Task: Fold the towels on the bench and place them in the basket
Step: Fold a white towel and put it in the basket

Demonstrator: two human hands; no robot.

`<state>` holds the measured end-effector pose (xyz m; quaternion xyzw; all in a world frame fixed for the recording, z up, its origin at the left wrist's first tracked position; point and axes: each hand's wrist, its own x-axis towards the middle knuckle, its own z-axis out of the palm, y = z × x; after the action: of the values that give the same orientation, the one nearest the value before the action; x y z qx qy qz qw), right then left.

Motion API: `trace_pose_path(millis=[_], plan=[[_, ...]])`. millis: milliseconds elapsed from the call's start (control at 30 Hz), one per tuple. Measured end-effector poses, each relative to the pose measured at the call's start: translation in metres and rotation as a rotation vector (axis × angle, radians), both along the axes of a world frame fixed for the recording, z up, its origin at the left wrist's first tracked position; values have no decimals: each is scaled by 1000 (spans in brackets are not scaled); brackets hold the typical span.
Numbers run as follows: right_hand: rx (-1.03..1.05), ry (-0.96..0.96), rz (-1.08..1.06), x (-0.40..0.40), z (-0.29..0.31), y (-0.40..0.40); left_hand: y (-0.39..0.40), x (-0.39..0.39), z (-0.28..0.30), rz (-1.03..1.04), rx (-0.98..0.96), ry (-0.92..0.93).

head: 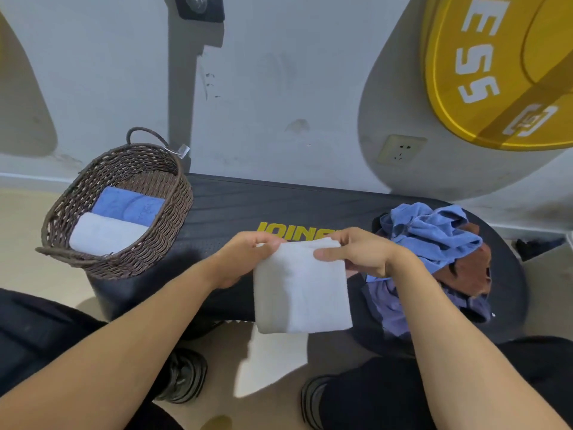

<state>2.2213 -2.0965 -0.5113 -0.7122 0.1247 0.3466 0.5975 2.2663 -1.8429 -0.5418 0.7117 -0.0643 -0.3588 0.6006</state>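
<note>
A white towel (300,290), folded into a rectangle, hangs in front of the black bench (248,206). My left hand (248,259) pinches its upper left corner and my right hand (356,252) pinches its upper right corner. A brown wicker basket (167,231) stands on the bench's left end and holds a folded blue towel (130,204) and a folded white towel (102,234). A heap of unfolded towels lies on the bench's right end: a light blue one (434,234) on top, a brown one (468,274) and a darker purple-blue one (390,305) beneath.
A yellow weight plate (496,72) hangs at the upper right, close to the grey wall with a socket (401,149). A grey post (183,88) rises behind the basket. My knees and dark shoes (186,377) are below the bench on the beige floor.
</note>
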Motion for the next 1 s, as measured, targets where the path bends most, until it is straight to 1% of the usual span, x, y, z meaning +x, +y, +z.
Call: trace_pose_path(millis=[33,100,167,267,367,433,467,533,600,633,700,767,833,867,900,967,1000], plan=[[17,36,-73,-3,-14,-1,0,-4,-9,44,18,30],[-35,64,-185,-11,-41,3,-1,-12,-22,131,38,136],[-68,88,-324,-20,-65,11,-3,-18,-31,161,86,220],[33,139,-553,-23,-78,18,-10,-22,-39,214,167,201],[136,184,-613,-21,-79,13,-21,-21,-36,243,176,187],[165,175,-564,-23,-80,9,-24,-19,-34,257,144,148],[147,153,-528,-24,-80,9,-25,-19,-33,262,141,110],[35,83,-504,-21,-81,12,-22,-18,-35,189,212,-45],[-116,33,-545,-16,-82,17,-19,-17,-41,97,343,-217],[-183,27,-576,-15,-84,17,-19,-18,-45,90,394,-256],[-276,23,-630,-14,-88,16,-20,-21,-48,152,454,-272],[-377,-21,-638,-15,-90,17,-22,-24,-48,252,511,-365],[-602,-113,-541,-13,-88,18,-23,-27,-45,256,557,-542],[-718,-151,-465,-12,-86,20,-23,-28,-43,204,585,-580],[-806,-171,-393,-11,-83,21,-22,-27,-41,138,624,-548],[-934,-193,-302,-9,-77,23,-19,-25,-38,2,747,-344],[-987,-248,-293,-10,-75,23,-17,-25,-37,-52,782,-254]])
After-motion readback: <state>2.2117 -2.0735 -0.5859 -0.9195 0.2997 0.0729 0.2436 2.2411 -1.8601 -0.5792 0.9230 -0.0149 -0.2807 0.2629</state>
